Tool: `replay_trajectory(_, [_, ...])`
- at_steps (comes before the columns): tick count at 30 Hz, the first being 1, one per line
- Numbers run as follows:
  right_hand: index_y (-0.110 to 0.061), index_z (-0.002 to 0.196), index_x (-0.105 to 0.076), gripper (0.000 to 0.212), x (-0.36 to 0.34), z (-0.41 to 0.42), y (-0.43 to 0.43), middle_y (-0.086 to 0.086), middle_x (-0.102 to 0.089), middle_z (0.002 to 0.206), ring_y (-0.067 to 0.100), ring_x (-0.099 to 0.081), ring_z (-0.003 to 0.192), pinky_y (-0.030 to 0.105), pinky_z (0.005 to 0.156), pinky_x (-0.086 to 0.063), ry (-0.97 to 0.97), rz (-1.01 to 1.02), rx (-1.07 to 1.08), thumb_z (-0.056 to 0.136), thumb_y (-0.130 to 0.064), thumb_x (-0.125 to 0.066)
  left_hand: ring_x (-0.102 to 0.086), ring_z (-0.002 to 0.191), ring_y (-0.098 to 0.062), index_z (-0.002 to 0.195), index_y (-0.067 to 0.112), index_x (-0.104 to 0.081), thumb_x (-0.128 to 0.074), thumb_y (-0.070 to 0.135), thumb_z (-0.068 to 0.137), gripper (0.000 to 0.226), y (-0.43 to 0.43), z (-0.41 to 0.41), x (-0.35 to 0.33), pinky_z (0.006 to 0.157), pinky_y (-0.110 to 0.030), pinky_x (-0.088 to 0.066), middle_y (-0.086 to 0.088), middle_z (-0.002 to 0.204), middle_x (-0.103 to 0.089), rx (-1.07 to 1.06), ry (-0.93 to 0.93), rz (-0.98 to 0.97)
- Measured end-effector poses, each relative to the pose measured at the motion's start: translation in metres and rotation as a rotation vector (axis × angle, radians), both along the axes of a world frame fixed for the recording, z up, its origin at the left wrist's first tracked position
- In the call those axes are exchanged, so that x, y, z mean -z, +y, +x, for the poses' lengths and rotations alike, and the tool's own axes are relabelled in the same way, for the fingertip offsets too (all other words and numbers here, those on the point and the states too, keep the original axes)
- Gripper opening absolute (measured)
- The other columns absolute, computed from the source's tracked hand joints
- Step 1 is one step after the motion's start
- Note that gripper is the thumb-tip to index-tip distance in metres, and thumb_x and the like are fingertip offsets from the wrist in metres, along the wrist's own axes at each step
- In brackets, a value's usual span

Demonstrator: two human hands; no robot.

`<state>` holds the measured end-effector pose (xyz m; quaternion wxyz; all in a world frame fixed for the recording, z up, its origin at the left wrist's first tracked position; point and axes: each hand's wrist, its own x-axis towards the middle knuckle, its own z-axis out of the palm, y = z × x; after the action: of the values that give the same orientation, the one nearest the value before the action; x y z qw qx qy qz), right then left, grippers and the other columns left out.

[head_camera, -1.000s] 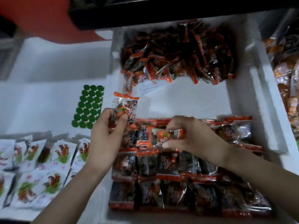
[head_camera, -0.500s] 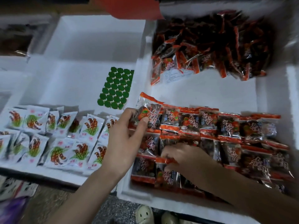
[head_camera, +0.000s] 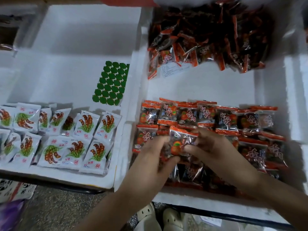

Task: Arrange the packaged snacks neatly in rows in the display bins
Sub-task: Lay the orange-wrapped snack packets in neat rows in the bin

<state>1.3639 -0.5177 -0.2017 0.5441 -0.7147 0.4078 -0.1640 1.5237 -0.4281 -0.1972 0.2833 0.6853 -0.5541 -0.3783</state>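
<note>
Both hands hold one red-and-black snack packet point(head_camera: 179, 142) above the rows in the right white foam bin point(head_camera: 213, 87). My left hand point(head_camera: 150, 162) grips its left and lower edge; my right hand point(head_camera: 208, 147) pinches its right side. Beneath and around them lie rows of the same red-and-black packets point(head_camera: 208, 114). A large clear bag of loose red-and-black packets point(head_camera: 208, 35) sits at the back of this bin. The left foam bin point(head_camera: 75, 55) holds rows of white packets point(head_camera: 55, 135) along its front.
A sheet of green stickers point(head_camera: 111, 84) lies in the left bin near the dividing wall point(head_camera: 133, 97). Below the bins show grey floor and pale shoes point(head_camera: 160, 217). Another bin's edge point(head_camera: 300, 97) stands at the far right.
My left hand left the packet at the back row's left end and came forward. Both hands now hold one packet together near the bin's front-left.
</note>
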Motion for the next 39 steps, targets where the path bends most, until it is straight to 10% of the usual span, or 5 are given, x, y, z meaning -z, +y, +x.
replay_trajectory(6, [-0.043, 0.089, -0.047, 0.013, 0.023, -0.031, 0.009, -0.014, -0.064, 0.084, -0.004, -0.061, 0.062, 0.013, 0.06, -0.05, 0.335, 0.08, -0.117, 0.091, -0.033, -0.054, -0.043, 0.098, -0.005, 0.122, 0.022, -0.062, -0.087, 0.03, 0.058, 0.068, 0.007, 0.01, 0.03, 0.084, -0.02, -0.046, 0.008, 0.108, -0.058, 0.382, -0.635, -0.156])
replay_trajectory(12, [-0.027, 0.124, -0.04, 0.034, 0.04, -0.027, 0.028, -0.015, -0.055, 0.076, -0.004, -0.052, 0.062, 0.01, 0.05, -0.04, 0.444, -0.068, -0.091, 0.093, -0.031, -0.053, -0.048, 0.09, -0.008, 0.105, 0.022, -0.07, -0.091, 0.035, 0.044, 0.066, 0.002, 0.01, 0.038, 0.079, -0.02, -0.047, 0.005, 0.097, -0.063, 0.473, -0.743, -0.204])
replay_trajectory(21, [-0.027, 0.094, -0.066, 0.039, 0.042, -0.039, 0.024, -0.005, -0.061, 0.087, 0.005, -0.058, 0.057, 0.01, 0.043, -0.023, 0.551, -0.756, -0.337, 0.062, -0.044, -0.08, -0.061, 0.082, -0.009, 0.099, 0.023, -0.072, -0.088, 0.042, 0.048, 0.057, 0.0, 0.012, 0.038, 0.066, -0.02, -0.053, 0.005, 0.095, -0.064, 0.544, -0.759, -0.125])
replay_trajectory(27, [-0.023, 0.109, -0.055, 0.03, 0.021, -0.027, -0.011, -0.009, -0.06, 0.096, -0.011, -0.037, 0.057, 0.008, 0.047, -0.04, 0.404, -0.655, -0.203, 0.089, -0.044, -0.046, -0.048, 0.107, -0.006, 0.123, 0.026, -0.052, -0.038, 0.039, 0.091, 0.037, -0.032, 0.02, 0.014, 0.096, -0.027, -0.044, 0.01, 0.117, -0.051, 0.442, -0.606, -0.148])
replay_trajectory(39, [-0.005, 0.114, -0.059, 0.038, 0.025, 0.078, -0.204, 0.007, -0.064, 0.106, 0.024, -0.058, 0.097, 0.033, 0.088, -0.047, 0.035, -0.049, 0.484, 0.087, -0.031, -0.065, -0.03, 0.132, -0.031, 0.148, 0.012, -0.022, -0.064, 0.015, 0.086, 0.075, -0.231, 0.063, 0.004, 0.112, -0.037, -0.024, -0.017, 0.145, -0.031, -0.149, -0.545, -0.346])
